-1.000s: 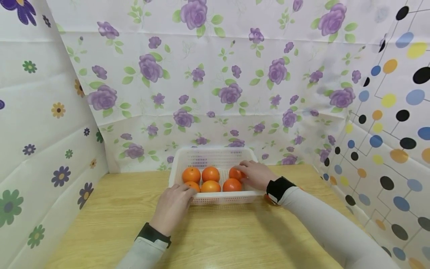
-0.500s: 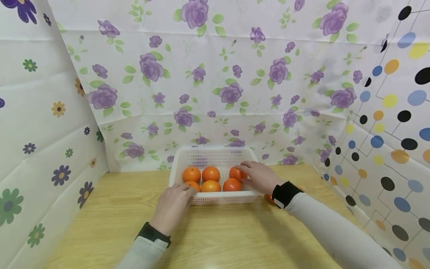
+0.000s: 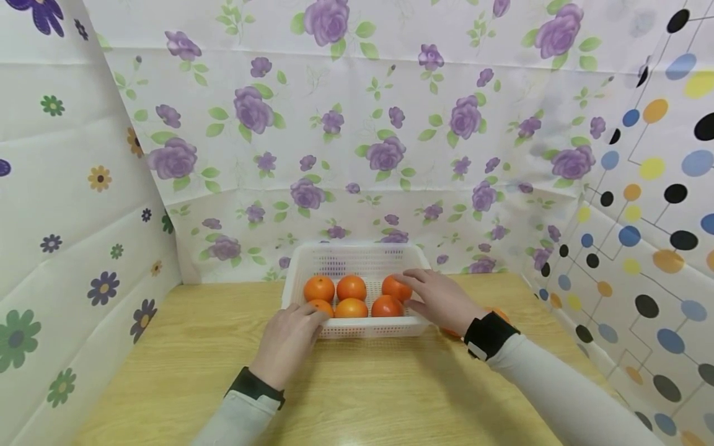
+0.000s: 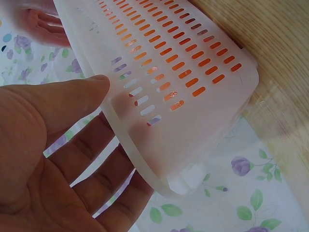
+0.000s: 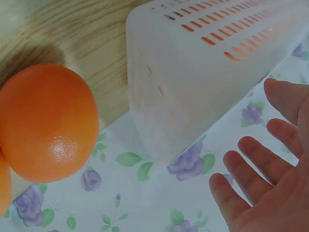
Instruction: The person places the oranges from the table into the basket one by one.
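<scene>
A white perforated plastic basket (image 3: pixel 362 329) stands on the wooden table with several oranges (image 3: pixel 351 288) in two rows inside. My left hand (image 3: pixel 290 344) pinches the basket's near left rim. In the left wrist view its thumb (image 4: pixel 72 99) is on the outer wall and the fingers pass over the rim. My right hand (image 3: pixel 443 300) is over the basket's right side, beside the back right orange (image 3: pixel 395 288). The right wrist view shows its fingers (image 5: pixel 256 159) spread apart, with nothing held.
More oranges (image 5: pixel 48 123) lie on the wooden table (image 3: pixel 357 390) just right of the basket, partly hidden by the right wrist in the head view. A flowered cloth (image 3: pixel 334 155) hangs behind the basket. Patterned sheets stand at the left and right sides.
My right hand has drawn slightly back to the right, away from the back right orange, which now shows more. The left hand keeps its place on the rim.
</scene>
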{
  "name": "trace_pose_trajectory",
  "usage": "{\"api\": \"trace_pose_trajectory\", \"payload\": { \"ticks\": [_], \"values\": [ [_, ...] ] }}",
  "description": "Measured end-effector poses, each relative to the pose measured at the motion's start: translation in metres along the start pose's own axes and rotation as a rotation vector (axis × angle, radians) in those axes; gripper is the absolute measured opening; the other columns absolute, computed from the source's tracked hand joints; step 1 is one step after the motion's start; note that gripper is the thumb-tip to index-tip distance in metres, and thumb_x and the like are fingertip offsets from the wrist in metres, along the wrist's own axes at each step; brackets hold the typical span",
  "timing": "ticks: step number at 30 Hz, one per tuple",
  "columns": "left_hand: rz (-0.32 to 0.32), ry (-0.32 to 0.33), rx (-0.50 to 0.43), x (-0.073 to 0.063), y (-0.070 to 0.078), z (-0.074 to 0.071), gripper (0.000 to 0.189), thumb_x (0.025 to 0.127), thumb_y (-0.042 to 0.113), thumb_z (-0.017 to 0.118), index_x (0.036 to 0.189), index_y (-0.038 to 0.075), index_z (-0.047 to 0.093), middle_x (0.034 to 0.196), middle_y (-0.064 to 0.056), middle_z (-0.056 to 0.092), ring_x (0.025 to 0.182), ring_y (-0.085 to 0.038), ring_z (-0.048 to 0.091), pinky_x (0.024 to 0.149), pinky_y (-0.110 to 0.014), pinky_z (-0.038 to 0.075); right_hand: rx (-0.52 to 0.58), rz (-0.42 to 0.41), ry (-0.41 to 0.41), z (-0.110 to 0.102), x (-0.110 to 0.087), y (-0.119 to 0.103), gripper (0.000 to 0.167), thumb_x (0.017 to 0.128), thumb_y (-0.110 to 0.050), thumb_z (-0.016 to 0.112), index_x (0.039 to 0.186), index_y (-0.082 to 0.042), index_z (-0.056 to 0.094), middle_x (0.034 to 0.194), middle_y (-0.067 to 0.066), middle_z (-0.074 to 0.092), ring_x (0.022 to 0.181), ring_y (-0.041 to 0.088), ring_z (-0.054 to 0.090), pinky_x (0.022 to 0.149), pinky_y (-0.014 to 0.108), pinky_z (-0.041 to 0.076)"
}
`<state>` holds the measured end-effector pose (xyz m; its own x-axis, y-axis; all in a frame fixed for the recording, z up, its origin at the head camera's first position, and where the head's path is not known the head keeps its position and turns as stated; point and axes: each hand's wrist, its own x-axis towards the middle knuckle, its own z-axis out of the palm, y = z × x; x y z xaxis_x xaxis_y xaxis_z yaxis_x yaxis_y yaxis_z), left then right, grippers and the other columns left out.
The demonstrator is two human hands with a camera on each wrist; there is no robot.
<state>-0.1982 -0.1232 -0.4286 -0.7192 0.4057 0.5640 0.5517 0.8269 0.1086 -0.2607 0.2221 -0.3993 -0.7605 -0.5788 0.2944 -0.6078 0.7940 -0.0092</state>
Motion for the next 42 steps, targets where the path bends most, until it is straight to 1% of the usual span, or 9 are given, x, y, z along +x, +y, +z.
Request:
{"api": "trace_pose_trajectory", "payload": {
  "ticks": [4, 7, 12, 18, 24, 30, 36, 42],
  "values": [
    [-0.002, 0.001, 0.004, 0.000, 0.000, -0.001, 0.020, 0.089, 0.010, 0.093, 0.105, 0.017, 0.084, 0.104, -0.001, 0.079, 0.086, -0.022, 0.068, 0.074, -0.039, 0.057, -0.003, -0.034, 0.043, -0.002, -0.008, -0.004, 0.057, 0.101, -0.022, 0.085, 0.153, -0.011, 0.065, 0.150, 0.017, 0.064, 0.128, 0.041, 0.068, 0.106, 0.057, 0.057],
    [-0.006, -0.006, 0.003, 0.000, 0.001, -0.002, 0.018, 0.090, 0.010, 0.092, 0.105, 0.017, 0.084, 0.104, -0.001, 0.079, 0.086, -0.022, 0.068, 0.074, -0.039, 0.057, -0.010, -0.055, 0.067, -0.003, -0.013, -0.006, 0.057, 0.100, -0.021, 0.086, 0.151, -0.010, 0.066, 0.149, 0.017, 0.065, 0.128, 0.040, 0.068, 0.106, 0.057, 0.057],
    [-0.010, -0.015, 0.003, 0.000, 0.001, -0.002, 0.019, 0.090, 0.010, 0.092, 0.105, 0.017, 0.084, 0.103, 0.000, 0.078, 0.086, -0.022, 0.067, 0.076, -0.039, 0.058, -0.007, -0.060, 0.081, -0.006, -0.021, -0.010, 0.059, 0.098, -0.021, 0.088, 0.152, -0.010, 0.066, 0.150, 0.017, 0.065, 0.131, 0.040, 0.066, 0.108, 0.057, 0.056],
    [-0.006, -0.011, 0.008, 0.001, 0.001, -0.001, 0.019, 0.090, 0.009, 0.092, 0.106, 0.017, 0.084, 0.103, 0.000, 0.078, 0.087, -0.023, 0.068, 0.076, -0.040, 0.058, -0.018, -0.070, 0.115, -0.009, -0.027, -0.013, 0.060, 0.097, -0.019, 0.089, 0.151, -0.009, 0.066, 0.149, 0.017, 0.066, 0.128, 0.040, 0.068, 0.104, 0.057, 0.058],
    [-0.004, -0.011, 0.009, 0.000, 0.001, -0.002, 0.019, 0.090, 0.009, 0.092, 0.106, 0.016, 0.084, 0.104, -0.001, 0.078, 0.087, -0.023, 0.068, 0.075, -0.040, 0.058, -0.015, -0.057, 0.115, -0.010, -0.033, -0.017, 0.061, 0.098, -0.021, 0.088, 0.153, -0.009, 0.065, 0.149, 0.018, 0.065, 0.129, 0.040, 0.067, 0.104, 0.058, 0.058],
    [-0.003, -0.013, 0.003, 0.001, 0.001, -0.002, 0.018, 0.090, 0.009, 0.092, 0.105, 0.016, 0.083, 0.104, -0.001, 0.078, 0.086, -0.023, 0.068, 0.074, -0.040, 0.057, -0.025, -0.041, 0.102, -0.009, -0.038, -0.019, 0.060, 0.100, -0.024, 0.086, 0.155, -0.014, 0.064, 0.152, 0.015, 0.064, 0.132, 0.039, 0.066, 0.106, 0.057, 0.057],
    [-0.002, -0.017, -0.015, 0.000, 0.000, -0.001, 0.019, 0.090, 0.009, 0.092, 0.105, 0.016, 0.084, 0.105, -0.002, 0.078, 0.086, -0.023, 0.068, 0.075, -0.040, 0.057, -0.029, -0.055, 0.126, -0.009, -0.042, -0.020, 0.058, 0.099, -0.024, 0.087, 0.152, -0.013, 0.066, 0.149, 0.015, 0.065, 0.129, 0.037, 0.068, 0.103, 0.056, 0.059],
    [0.018, 0.013, -0.018, 0.000, -0.001, 0.000, 0.021, 0.088, 0.008, 0.093, 0.104, 0.016, 0.084, 0.104, -0.002, 0.078, 0.086, -0.023, 0.069, 0.075, -0.041, 0.059, -0.028, -0.064, 0.150, -0.011, -0.044, -0.021, 0.059, 0.097, -0.024, 0.089, 0.151, -0.013, 0.066, 0.148, 0.015, 0.066, 0.126, 0.038, 0.069, 0.101, 0.056, 0.060]
  ]
}}
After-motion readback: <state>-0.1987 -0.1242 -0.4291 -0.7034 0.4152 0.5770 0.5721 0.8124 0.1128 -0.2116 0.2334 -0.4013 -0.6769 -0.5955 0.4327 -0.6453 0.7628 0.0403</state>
